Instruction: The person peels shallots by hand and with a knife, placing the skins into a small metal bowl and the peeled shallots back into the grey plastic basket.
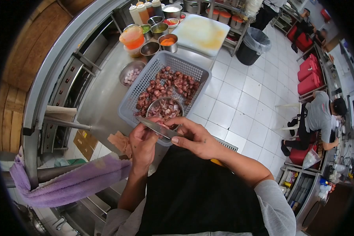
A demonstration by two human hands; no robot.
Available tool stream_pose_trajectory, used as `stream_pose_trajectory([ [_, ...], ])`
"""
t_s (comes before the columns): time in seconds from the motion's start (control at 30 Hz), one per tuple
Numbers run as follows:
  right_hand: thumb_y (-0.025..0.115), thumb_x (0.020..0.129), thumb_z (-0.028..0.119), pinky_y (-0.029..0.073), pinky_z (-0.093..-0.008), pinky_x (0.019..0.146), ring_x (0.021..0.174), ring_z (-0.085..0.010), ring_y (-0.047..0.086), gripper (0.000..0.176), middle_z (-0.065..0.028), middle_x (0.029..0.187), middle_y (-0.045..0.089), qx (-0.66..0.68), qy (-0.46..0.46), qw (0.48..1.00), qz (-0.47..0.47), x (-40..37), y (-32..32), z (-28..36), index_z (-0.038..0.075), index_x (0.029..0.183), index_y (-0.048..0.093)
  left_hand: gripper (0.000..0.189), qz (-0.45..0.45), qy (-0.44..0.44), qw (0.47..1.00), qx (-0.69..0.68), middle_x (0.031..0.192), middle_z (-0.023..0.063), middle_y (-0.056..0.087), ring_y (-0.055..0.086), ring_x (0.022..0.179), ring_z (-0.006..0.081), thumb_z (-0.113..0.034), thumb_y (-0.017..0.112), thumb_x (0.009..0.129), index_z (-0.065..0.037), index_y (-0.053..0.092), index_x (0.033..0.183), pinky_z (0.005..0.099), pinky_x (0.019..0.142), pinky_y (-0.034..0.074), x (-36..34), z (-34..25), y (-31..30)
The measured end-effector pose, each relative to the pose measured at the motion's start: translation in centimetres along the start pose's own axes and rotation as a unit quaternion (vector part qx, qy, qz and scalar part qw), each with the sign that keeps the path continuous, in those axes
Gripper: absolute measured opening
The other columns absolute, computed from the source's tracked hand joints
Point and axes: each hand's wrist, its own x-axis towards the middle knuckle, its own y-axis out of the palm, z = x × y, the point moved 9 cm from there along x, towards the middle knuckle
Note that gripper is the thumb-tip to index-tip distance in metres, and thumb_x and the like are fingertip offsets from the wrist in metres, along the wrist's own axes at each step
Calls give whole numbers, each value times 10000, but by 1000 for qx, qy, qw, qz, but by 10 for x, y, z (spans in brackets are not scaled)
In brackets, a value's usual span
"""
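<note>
Right hand (190, 138) grasping knife (155, 126), thumb along the blade, tip pointing left. Left hand (142, 139) closed around a small reddish shallot (161, 123), mostly hidden by fingers and blade; whether the edge is in it, can't tell. Both hands close together, over the near end of a grey basket (181, 62), right in front of the person's black apron (200, 188).

Basket sits on a steel surface (102, 106). Loose unpeeled shallots (177, 80) heaped across its middle and far part. Inside it, near end, a metal bowl of scraps (165, 108), just beyond the hands. Outside, left of the basket, a steel bowl (131, 65) with pale peeled shallots (130, 76).

Beyond the basket: orange tub (131, 37), pot with orange food (168, 41), a few more metal pots, squeeze bottles (141, 12), and a white board (200, 33) with yellow stains. Bin (253, 45) with liner on the tiled floor (240, 98), far right of the board. Purple towel (67, 177) hangs at left. Co-worker (320, 112) in grey shirt bent at the right-hand counter, well apart; red boxes (308, 72) nearby.
</note>
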Motion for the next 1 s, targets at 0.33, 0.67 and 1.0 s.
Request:
stream_pose_trajectory([
  [0.33,575,1015,232,309,-200,469,544,-34,427,345,44,709,482,203,154,966,39,3,-1,-20,142,1348,552,328,48,-39,995,-79,1111,119,653,580,894,154,-63,638,907,38,591,1215,324,753,468,7,18,-5],
  [0.67,584,1014,236,314,-195,475,551,-29,442,341,35,724,505,176,147,973,30,3,-6,-24,142,1341,557,348,13,-30,999,-14,1074,132,664,635,874,157,43,673,891,46,564,1221,292,750,530,11,25,-14],
  [1.0,567,1023,224,333,-189,479,539,-41,431,315,29,730,501,227,115,967,-8,13,-29,-20,112,1317,558,318,24,-76,990,-114,1166,156,664,672,1005,227,-8,638,939,20,570,1249,338,843,539,16,34,-15],
])
